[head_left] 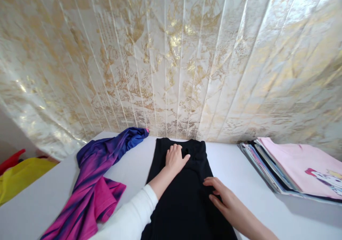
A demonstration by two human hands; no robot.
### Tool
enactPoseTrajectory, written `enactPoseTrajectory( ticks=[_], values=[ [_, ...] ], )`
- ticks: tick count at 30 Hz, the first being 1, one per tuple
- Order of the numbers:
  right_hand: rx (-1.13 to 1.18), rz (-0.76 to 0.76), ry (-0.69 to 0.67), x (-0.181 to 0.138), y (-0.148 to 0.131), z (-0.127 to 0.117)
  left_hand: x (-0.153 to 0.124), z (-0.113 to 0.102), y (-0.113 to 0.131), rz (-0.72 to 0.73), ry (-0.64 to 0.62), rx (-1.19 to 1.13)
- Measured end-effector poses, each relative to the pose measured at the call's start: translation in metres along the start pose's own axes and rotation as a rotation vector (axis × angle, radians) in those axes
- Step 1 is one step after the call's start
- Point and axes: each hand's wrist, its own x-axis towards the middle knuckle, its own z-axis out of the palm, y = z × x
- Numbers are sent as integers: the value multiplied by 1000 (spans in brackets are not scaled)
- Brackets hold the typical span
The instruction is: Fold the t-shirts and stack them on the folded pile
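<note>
A black garment lies folded into a long strip down the middle of the white table. My left hand rests flat on its far end, fingers together and stretched out, thumb apart. My right hand lies on the garment's right edge nearer to me, fingers extended and flat against the cloth. Neither hand grips anything.
A pink and blue-purple shirt lies crumpled on the table to the left. A stack of folded clothes with a pink printed shirt on top sits at the right. Yellow and red cloth lies off the table's left. A gold-patterned curtain hangs behind.
</note>
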Motion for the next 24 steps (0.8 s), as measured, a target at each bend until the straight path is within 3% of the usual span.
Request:
enactPoseTrajectory(
  ticks=[3,7,10,14,19,24],
  values=[
    [-87,-20,81,-8,1,22,21,-1,22,-17,24,-10],
    [-196,-43,116,-6,6,36,25,-13,40,-32,63,-64],
    [-253,-67,112,-7,9,42,22,-24,35,-116,70,-100],
    [-266,-88,62,-10,5,41,20,-25,8,-276,17,-153],
    [-177,-84,114,15,12,9,16,-8,-13,-378,-73,-265],
    [-212,-7,217,106,47,-48,9,-1,-11,-343,1,-366]
  ],
)
